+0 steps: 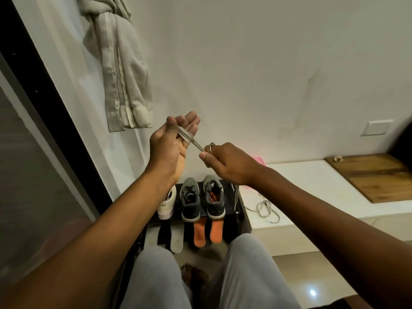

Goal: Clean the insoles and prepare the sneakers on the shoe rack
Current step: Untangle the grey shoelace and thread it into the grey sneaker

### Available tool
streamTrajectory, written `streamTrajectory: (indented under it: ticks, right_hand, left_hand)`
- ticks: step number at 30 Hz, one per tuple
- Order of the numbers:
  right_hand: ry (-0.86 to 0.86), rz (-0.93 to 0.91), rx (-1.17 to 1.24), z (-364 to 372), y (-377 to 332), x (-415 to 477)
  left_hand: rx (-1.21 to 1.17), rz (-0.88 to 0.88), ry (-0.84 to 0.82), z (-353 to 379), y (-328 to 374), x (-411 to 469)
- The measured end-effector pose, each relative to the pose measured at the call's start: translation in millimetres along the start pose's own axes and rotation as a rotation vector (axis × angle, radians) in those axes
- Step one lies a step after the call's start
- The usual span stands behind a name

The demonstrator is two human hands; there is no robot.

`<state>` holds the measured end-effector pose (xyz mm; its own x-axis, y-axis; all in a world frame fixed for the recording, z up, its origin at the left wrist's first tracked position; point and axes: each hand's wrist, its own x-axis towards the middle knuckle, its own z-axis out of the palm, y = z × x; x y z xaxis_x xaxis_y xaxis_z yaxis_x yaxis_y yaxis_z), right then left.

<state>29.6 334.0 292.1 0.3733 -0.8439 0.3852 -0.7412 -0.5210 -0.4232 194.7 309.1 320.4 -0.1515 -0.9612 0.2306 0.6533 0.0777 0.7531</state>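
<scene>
Rack (227, 197) half hidden; right hand (225, 161) pinches lace (196, 143) round left hand (169, 146).

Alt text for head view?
A grey shoelace loops round the left hand, its free end pinched by the right hand. Below, two grey sneakers and a white sneaker sit on a rack, with orange insoles and a grey insole below them.

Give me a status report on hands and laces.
Left hand straight-fingered, lace wound round it. Right hand pinches it taut. Grey sneakers racked, orange insoles out. Nothing blocking.
</scene>
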Motion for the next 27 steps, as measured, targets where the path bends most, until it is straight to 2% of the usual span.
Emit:
streamTrajectory:
  ticks: [3,5,8,11,15,19,24,27]
  right_hand:
    - [-0.074,-0.05,-0.152,-8.8,-7.6,0.0]
    - [-0.101,-0.097,-0.258,-12.0,-10.4,2.5]
    - [-0.065,-0.209,-0.383,-20.2,-10.9,8.8]
    - [0.004,-0.299,-0.429,-40.7,-9.4,14.6]
    - [0.025,-0.277,-0.518,-61.1,3.4,21.5]
    - [0.081,-0.361,-0.525,-63.6,9.3,27.2]
    - [0.144,-0.296,-0.354,-56.9,13.4,27.8]
    - [0.136,-0.193,-0.16,-40.8,16.3,25.0]
  left_hand:
    - [0.147,0.06,0.091,-1.8,-9.2,1.0]
    - [0.402,0.141,0.127,-1.7,-15.5,-0.6]
    - [0.838,0.238,0.021,-5.4,-23.6,-7.0]
    - [0.974,0.184,-0.05,-16.1,-29.4,-10.8]
    - [0.994,0.133,-0.167,-22.1,-36.9,-20.0]
    - [0.94,0.014,-0.295,-13.9,-37.6,-28.4]
    - [0.767,-0.087,-0.454,-13.8,-22.1,-27.2]
    - [0.638,-0.15,-0.428,-9.9,-18.4,-29.1]
